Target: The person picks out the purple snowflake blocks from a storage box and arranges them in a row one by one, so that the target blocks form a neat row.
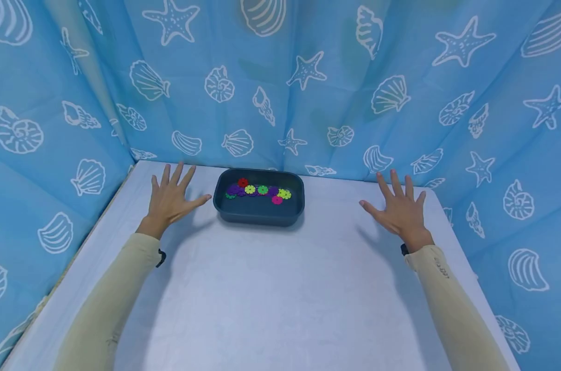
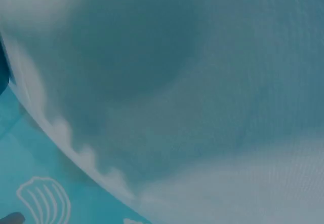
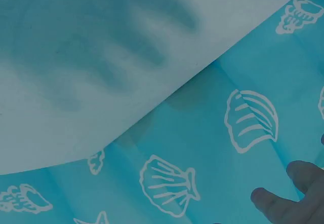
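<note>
A dark grey-blue rectangular tub (image 1: pixel 257 217) stands near the table's back edge. Inside it lie several notched, flower-shaped plastic discs (image 1: pixel 262 190) in red, green, yellow, pink and purple. My left hand (image 1: pixel 171 198) hovers left of the tub, fingers spread, its thumb pointing at the tub's side. Well to the tub's right, my right hand (image 1: pixel 400 210) is also spread and holds nothing. Shadows of both hands fall on the table. In the right wrist view, fingertips (image 3: pixel 273 206) show at the lower right; the left wrist view has just one fingertip (image 2: pixel 12 218) in its lower corner.
A white-covered table (image 1: pixel 280 299) stretches below the hands. Blue curtain (image 1: pixel 271 67) with white shells and starfish hangs behind it and along both sides. The tub sits close to the back curtain. Dark bands (image 1: pixel 161 257) circle both wrists at the sleeve ends.
</note>
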A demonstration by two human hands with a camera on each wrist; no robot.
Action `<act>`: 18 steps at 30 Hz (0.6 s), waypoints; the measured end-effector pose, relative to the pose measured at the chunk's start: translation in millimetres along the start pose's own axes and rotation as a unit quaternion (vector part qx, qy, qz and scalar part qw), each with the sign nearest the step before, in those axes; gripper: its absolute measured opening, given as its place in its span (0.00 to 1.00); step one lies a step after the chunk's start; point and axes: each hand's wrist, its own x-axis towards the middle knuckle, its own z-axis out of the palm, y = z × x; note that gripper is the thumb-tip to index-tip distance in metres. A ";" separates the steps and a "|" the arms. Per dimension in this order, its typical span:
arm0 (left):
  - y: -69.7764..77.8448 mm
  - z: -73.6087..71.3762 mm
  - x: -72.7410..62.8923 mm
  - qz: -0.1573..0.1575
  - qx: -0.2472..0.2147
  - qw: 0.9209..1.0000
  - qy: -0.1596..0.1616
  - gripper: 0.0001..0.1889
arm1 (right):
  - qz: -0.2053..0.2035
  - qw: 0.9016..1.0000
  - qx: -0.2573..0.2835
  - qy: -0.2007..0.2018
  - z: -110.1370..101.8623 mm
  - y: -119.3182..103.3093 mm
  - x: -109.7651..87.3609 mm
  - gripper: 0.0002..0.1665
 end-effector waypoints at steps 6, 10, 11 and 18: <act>21.5 3.8 6.5 -0.037 -0.177 0.982 0.059 0.28 | -0.017 0.982 0.148 0.117 -0.1 -24.0 15.1 0.35; 42.8 12.5 19.6 -0.072 -0.310 0.944 0.090 0.21 | -0.055 0.944 0.286 0.152 -2.3 -75.7 38.2 0.23; 47.0 15.3 22.0 -0.079 -0.328 0.937 0.094 0.22 | -0.069 0.936 0.311 0.150 -0.2 -89.6 44.3 0.22; 67.8 36.7 30.0 -0.132 -0.411 0.896 0.106 0.25 | -0.129 0.909 0.389 0.081 22.8 -171.1 69.9 0.23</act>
